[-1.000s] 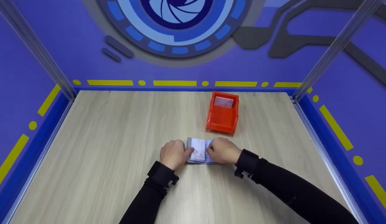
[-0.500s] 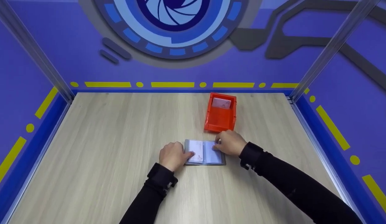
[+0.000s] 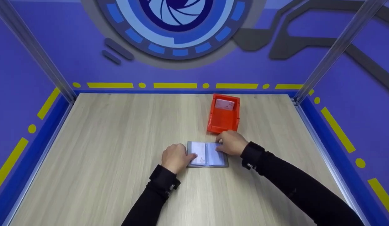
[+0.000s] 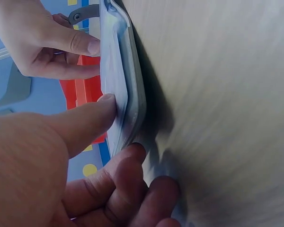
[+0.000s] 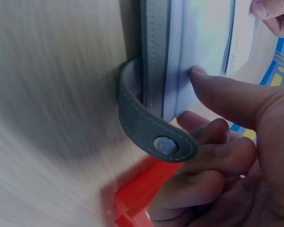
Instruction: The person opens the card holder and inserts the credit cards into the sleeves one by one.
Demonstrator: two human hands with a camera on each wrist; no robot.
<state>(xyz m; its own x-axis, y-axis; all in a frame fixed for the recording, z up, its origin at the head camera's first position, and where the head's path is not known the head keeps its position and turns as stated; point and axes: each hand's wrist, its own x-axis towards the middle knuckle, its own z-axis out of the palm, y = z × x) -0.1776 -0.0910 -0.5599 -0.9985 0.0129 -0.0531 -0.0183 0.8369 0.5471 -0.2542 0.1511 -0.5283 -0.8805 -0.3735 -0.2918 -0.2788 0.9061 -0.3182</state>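
A grey card holder (image 3: 216,158) lies spread flat on the table, with clear sleeves inside. Its left side shows a pale card (image 3: 199,149) with small reddish marks; a bluish sleeve covers the right side. My left hand (image 3: 175,157) pinches the left edge, thumb on the card's sleeve and fingertips under the cover (image 4: 135,85). At the upper right edge my right hand (image 3: 232,143) pinches the holder, its thumb on the sleeve and a finger behind. A strap (image 5: 137,111) with a metal snap sticks out from the holder in the right wrist view.
Just behind the right hand stands a red open-front bin (image 3: 224,121), with a pinkish printed card (image 3: 224,104) leaning at its back. The wooden table (image 3: 125,131) ends at blue-purple walls (image 3: 169,73) on the back and both sides.
My right hand has moved from the holder's middle out to its upper right edge, uncovering the bluish right side. My left hand stays at the left edge. Little differs over the last half second.
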